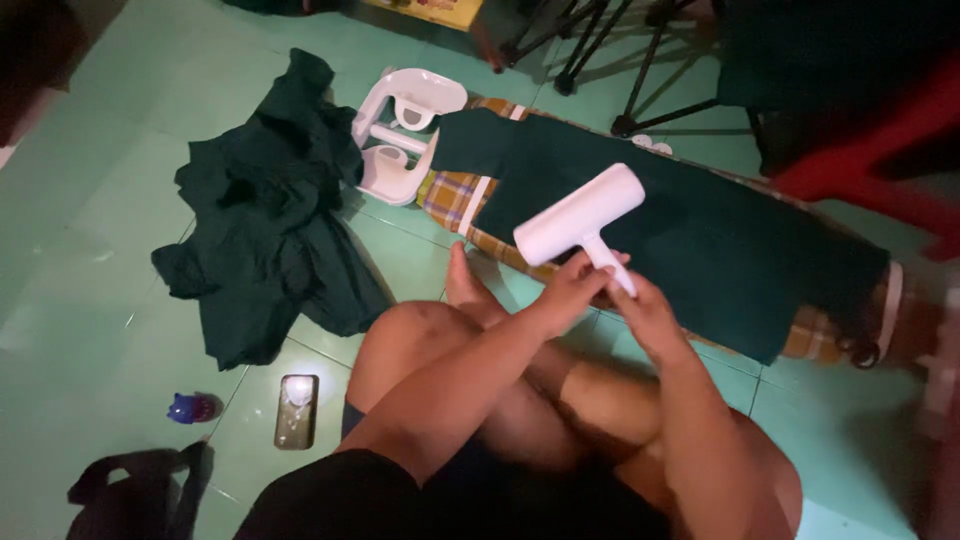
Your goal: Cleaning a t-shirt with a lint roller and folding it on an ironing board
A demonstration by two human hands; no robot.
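A white lint roller [580, 215] is held up above a dark green garment [700, 230] spread flat on a low plaid-covered ironing board [455, 195]. My right hand [645, 315] grips the roller's thin handle from below. My left hand [572, 290] crosses over my knees and touches the handle just under the roller's barrel. I sit cross-legged on the green tiled floor, close to the board's near edge.
A crumpled pile of dark green clothes [270, 220] lies on the floor at the left. A white plastic stand [400, 140] sits by the board's end. A phone [297, 410], a small blue bottle [192, 407], tripod legs [590, 45] and a red chair [880, 160] surround me.
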